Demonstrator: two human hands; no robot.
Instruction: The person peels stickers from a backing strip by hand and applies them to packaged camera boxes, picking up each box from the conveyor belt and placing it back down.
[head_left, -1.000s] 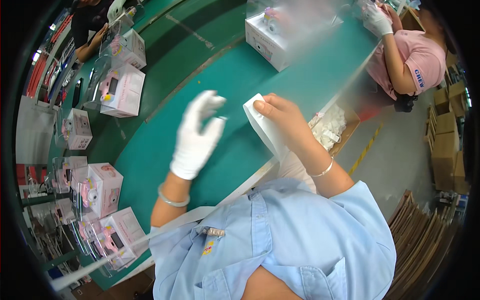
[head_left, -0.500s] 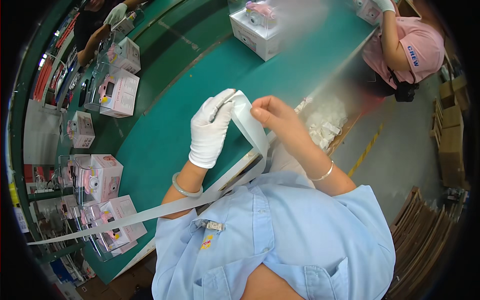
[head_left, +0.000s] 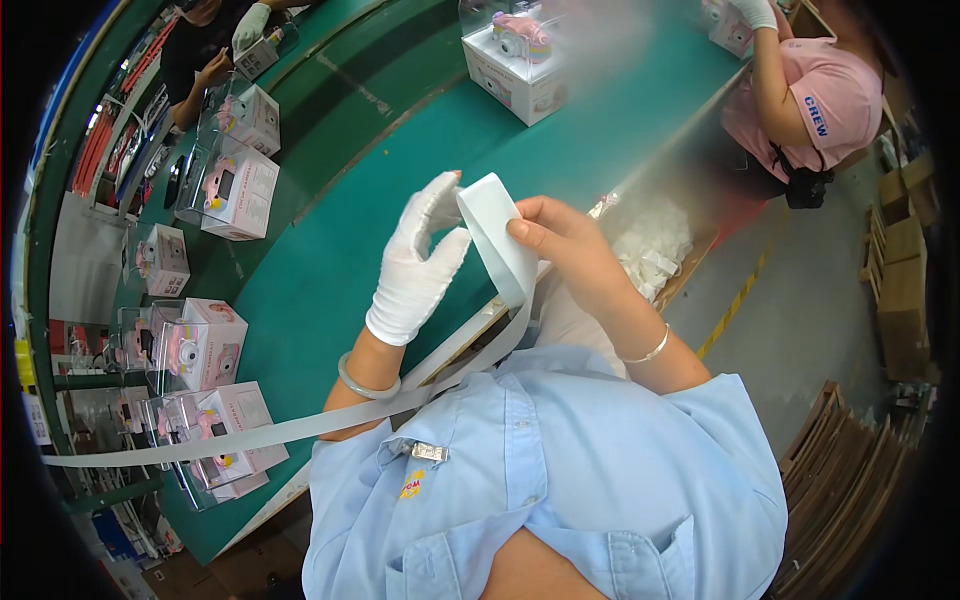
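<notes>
A long, whitish translucent strip [head_left: 497, 240] folds into a loop over the green bench, then trails past my shirt and away to the lower left. My bare right hand [head_left: 568, 242] pinches the loop's right side between thumb and fingers. Beside the loop's left edge is my left hand [head_left: 408, 270] in a white glove, its thumb and fingers spread apart. The gloved index fingertip comes close to the strip; whether they touch I cannot tell.
A boxed pink toy camera [head_left: 515, 75] stands on the green bench [head_left: 350, 220] ahead. Several similar boxes [head_left: 240, 195] line the left side. Crumpled whitish scraps [head_left: 655, 245] lie right of my right arm. One co-worker in pink [head_left: 810, 105] is at right, another at upper left.
My left hand has let go of the strip and opened, shifting slightly left. My right fingers have closed on the strip, whose loop now stands wider.
</notes>
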